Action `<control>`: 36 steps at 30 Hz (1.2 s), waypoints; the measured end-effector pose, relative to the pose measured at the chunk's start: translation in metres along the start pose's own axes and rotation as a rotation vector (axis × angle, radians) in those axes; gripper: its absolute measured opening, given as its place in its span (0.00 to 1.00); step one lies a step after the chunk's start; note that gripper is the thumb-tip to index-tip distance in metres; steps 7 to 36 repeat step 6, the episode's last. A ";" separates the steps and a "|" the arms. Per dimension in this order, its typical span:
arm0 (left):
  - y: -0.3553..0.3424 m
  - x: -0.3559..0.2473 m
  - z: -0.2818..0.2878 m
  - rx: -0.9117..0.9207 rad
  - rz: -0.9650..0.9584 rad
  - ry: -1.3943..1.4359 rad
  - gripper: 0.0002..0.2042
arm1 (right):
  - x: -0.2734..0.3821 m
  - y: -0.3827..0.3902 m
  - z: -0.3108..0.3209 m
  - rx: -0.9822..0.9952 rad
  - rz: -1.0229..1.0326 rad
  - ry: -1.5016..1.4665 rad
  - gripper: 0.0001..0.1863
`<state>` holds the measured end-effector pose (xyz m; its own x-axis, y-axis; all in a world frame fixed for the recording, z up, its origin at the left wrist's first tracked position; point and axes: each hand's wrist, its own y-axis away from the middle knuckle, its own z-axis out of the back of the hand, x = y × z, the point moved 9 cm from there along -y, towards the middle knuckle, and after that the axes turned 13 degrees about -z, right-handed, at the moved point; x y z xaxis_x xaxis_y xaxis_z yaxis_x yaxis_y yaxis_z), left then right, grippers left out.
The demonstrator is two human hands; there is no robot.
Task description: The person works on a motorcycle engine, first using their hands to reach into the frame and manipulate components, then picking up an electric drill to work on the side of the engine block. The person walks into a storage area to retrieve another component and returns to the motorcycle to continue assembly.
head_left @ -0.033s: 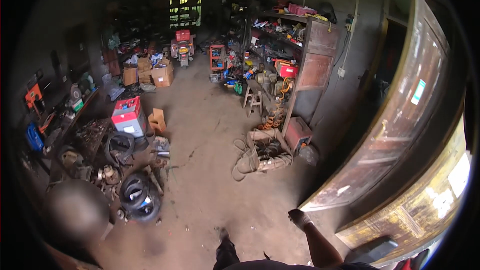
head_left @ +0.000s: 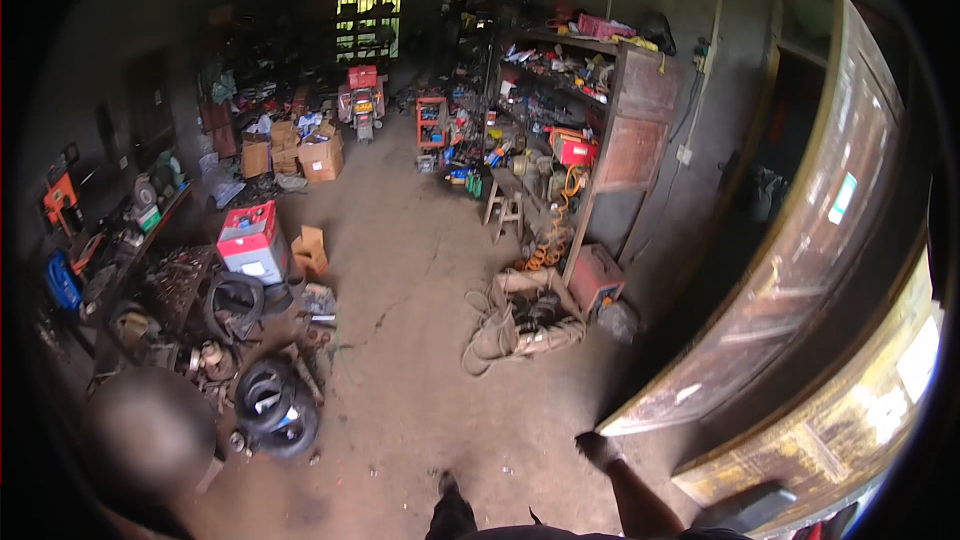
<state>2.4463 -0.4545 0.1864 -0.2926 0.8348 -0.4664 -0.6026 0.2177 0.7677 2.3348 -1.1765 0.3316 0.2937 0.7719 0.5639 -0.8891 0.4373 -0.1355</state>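
Note:
My right hand (head_left: 600, 451) reaches forward from the lower edge, right of centre. It is right by the near lower corner of a worn brown wooden door (head_left: 740, 330); whether it touches or grips the door cannot be made out. Its fingers are dark and small in the picture, so their pose is unclear. My left hand is out of view. One of my feet (head_left: 448, 483) shows on the brown floor at the bottom centre.
Tyres (head_left: 277, 405) lie at the left near a red and white box (head_left: 252, 240). A wooden crate (head_left: 540, 340) with cord around it stands right of centre, below a shelf unit (head_left: 630, 120). A motorcycle (head_left: 362, 105) is at the back. A yellowed panel (head_left: 810, 430) stands low right.
The view has shifted slightly, so the near things sit a little lower. My right hand stays beside the door's corner.

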 end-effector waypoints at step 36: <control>-0.216 -0.197 0.120 -0.017 -0.195 -0.297 0.14 | -0.141 0.015 -0.141 0.707 -1.109 -0.629 0.24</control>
